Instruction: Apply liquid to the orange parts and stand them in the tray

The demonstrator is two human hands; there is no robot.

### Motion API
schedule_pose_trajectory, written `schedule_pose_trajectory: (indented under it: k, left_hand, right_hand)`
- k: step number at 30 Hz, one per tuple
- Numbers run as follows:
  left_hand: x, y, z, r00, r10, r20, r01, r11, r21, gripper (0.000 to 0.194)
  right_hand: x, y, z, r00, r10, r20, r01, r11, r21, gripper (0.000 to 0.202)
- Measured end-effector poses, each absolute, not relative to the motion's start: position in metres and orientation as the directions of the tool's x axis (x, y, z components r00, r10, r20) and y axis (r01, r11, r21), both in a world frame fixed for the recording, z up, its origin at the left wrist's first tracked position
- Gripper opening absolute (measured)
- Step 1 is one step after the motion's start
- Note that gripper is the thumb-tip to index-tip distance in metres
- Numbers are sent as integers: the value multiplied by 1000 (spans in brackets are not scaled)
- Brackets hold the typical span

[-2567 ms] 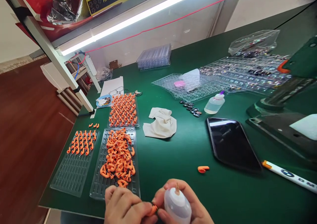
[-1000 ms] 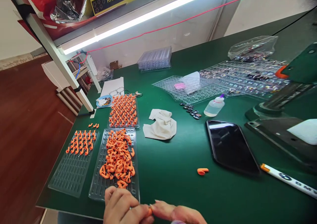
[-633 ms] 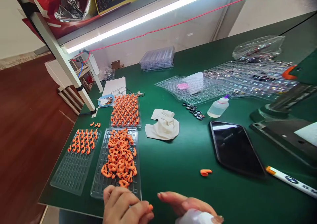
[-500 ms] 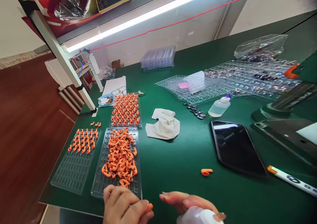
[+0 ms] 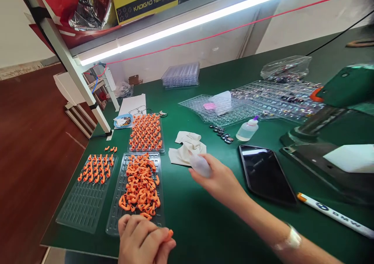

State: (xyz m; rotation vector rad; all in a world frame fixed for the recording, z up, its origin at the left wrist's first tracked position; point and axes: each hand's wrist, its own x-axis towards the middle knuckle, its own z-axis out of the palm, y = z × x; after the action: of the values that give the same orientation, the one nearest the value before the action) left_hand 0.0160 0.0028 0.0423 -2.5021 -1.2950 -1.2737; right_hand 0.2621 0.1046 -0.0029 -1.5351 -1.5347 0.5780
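My left hand (image 5: 140, 240) rests at the table's near edge, pinching a small orange curved piece (image 5: 168, 234) between its fingertips. My right hand (image 5: 220, 180) is stretched forward over the green mat, gripping a small translucent squeeze bottle (image 5: 200, 165) right beside the crumpled white cloth (image 5: 187, 149). A clear tray (image 5: 117, 217) heaped with orange pieces (image 5: 140, 188) lies just ahead of my left hand. Left of it another tray (image 5: 84, 205) holds orange pieces in rows, and a third filled tray (image 5: 146, 131) sits behind.
A black phone (image 5: 264, 174) lies right of my right hand, with a white pen (image 5: 333, 214) beyond it. A second squeeze bottle (image 5: 247, 129), dark beads (image 5: 222, 133), clear trays (image 5: 233, 108) and a green press machine (image 5: 336, 116) fill the right side.
My right hand has swung from beside my left hand forward to the white cloth, carrying the squeeze bottle. My left hand stays put with the orange piece. The loose orange piece on the mat is now hidden.
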Motion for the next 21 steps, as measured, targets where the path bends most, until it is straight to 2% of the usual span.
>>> schedule_pose_trajectory:
  k: [4,9,12,16,21]
  left_hand:
    - [14,8,43,281,651,705,715,-632,298,17]
    - [12,7,41,265,645,717,712,-632,306,18]
    - [12,5,40,272,651,709,720,-626,299,16]
    - [18,6,38,299,649,700,716,-637,285,13]
    - [30,7,38,334,650,682,706,-652,275,15]
  right_hand:
    - [261,160,-6,75,989,126,640,49,-766,20]
    - [257,144,-17,77,996,51,611,-7,-792,18]
    - [259,104,-13,112,992,63,495,0,-869,22]
    - [248,45,2,186,980,64,232,20,-973,33]
    - [214,2,15,178,984,25,-32,31,-999,28]
